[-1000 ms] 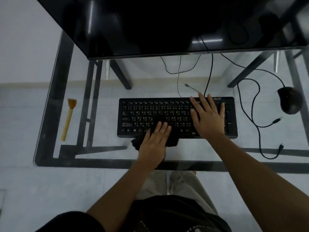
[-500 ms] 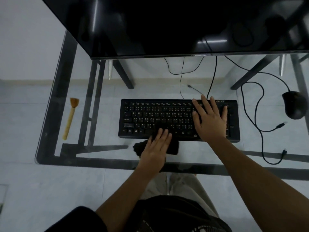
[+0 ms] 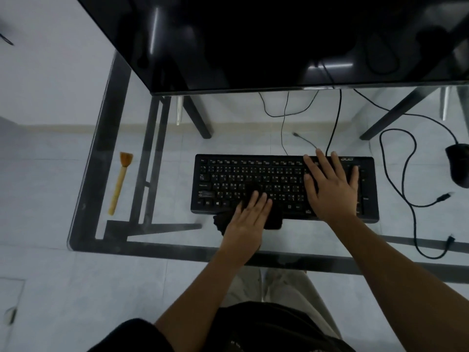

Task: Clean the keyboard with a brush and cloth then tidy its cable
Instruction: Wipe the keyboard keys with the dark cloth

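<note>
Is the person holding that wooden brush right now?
No, the brush lies on the glass desk left of the keyboard; the left hand presses a dark cloth, the right hand rests on the keyboard.

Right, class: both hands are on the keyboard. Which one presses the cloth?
The left hand, fingers flat on the dark cloth at the near edge of the keyboard. The right hand rests spread on bare keys, with no cloth under it.

Dim, cool overhead light; glare streaks on monitor (image 3: pixel 253 41); wide-angle edge bending; slightly soft.
</note>
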